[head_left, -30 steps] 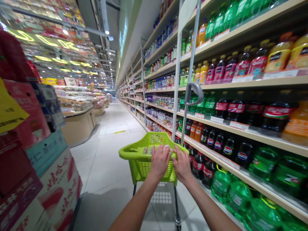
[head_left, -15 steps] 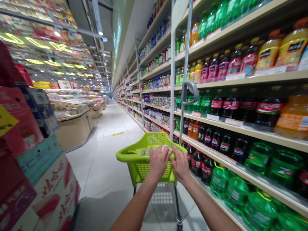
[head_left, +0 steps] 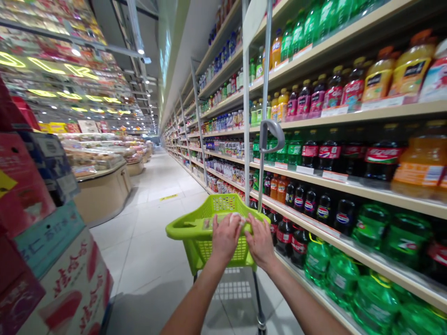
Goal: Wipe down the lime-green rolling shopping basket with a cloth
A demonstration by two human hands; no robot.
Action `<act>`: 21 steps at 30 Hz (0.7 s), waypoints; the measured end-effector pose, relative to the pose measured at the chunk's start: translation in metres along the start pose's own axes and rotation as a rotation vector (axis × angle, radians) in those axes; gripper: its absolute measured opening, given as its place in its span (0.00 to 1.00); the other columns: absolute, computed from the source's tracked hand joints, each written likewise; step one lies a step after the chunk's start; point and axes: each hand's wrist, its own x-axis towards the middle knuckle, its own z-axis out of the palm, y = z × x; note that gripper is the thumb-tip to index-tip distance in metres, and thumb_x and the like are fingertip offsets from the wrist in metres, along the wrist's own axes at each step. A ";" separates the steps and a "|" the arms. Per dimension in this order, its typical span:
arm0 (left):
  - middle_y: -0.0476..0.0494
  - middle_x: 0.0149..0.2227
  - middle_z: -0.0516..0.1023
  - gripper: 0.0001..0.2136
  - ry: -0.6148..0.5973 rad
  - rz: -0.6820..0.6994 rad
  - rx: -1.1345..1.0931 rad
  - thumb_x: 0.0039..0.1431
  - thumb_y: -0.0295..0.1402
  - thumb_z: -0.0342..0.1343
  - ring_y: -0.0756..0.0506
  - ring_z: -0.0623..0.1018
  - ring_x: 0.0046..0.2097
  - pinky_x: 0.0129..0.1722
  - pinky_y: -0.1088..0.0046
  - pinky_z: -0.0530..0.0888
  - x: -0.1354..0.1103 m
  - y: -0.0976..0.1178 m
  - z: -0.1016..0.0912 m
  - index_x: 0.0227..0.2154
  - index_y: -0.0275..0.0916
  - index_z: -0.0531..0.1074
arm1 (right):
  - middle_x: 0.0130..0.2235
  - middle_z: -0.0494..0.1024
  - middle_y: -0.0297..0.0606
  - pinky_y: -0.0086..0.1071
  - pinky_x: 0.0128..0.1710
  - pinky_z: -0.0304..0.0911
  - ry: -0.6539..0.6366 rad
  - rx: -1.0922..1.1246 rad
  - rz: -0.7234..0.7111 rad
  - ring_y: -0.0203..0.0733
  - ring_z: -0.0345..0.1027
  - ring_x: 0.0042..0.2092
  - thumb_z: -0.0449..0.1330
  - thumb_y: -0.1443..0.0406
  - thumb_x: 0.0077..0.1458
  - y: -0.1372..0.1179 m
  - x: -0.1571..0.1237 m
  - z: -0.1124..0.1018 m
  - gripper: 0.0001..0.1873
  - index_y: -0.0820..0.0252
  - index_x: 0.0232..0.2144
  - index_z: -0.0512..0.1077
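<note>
AHEAD: aisle floor (head_left: 157,186) lying open | RIGHT: bottle shelves (head_left: 349,186) crowding close | LEFT: stacked cartons (head_left: 52,260) hemming in | FRONT: green cart (head_left: 209,232) blocking

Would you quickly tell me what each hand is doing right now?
Left hand: closed on the green cart handle.
Right hand: closed on the same handle.

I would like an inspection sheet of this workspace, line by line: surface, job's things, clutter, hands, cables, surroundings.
Surface: floor of pale tiles, with a yellow mark farther on.
Job's things: green basket on a wheeled frame; a pole with a grey handle rises at its right.
Clutter: boxes stacked at left.
Hands: left hand and right hand lie side by side on the basket's near rim; grip unclear.
Cables: nothing seen.
Surroundings: shelves of bottles at right; counter at left.
</note>
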 end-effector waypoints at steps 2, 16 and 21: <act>0.46 0.46 0.73 0.10 0.012 -0.071 0.032 0.58 0.35 0.44 0.45 0.71 0.48 0.56 0.48 0.49 -0.001 -0.015 -0.007 0.41 0.47 0.66 | 0.47 0.70 0.42 0.48 0.54 0.44 -0.017 0.008 0.004 0.44 0.60 0.49 0.43 0.62 0.58 0.003 0.000 -0.002 0.27 0.62 0.58 0.46; 0.48 0.46 0.74 0.10 0.022 0.070 0.053 0.59 0.34 0.44 0.46 0.70 0.49 0.56 0.52 0.51 -0.006 -0.016 -0.006 0.41 0.47 0.66 | 0.46 0.70 0.42 0.47 0.55 0.42 -0.008 -0.032 0.019 0.44 0.59 0.49 0.43 0.62 0.58 0.001 -0.001 0.004 0.24 0.62 0.56 0.51; 0.42 0.44 0.75 0.12 0.187 -0.170 0.186 0.58 0.35 0.43 0.42 0.72 0.45 0.53 0.49 0.56 -0.022 -0.079 -0.024 0.42 0.42 0.67 | 0.47 0.70 0.43 0.47 0.55 0.42 0.005 -0.037 0.018 0.44 0.59 0.50 0.42 0.63 0.58 0.000 -0.001 0.003 0.23 0.62 0.56 0.53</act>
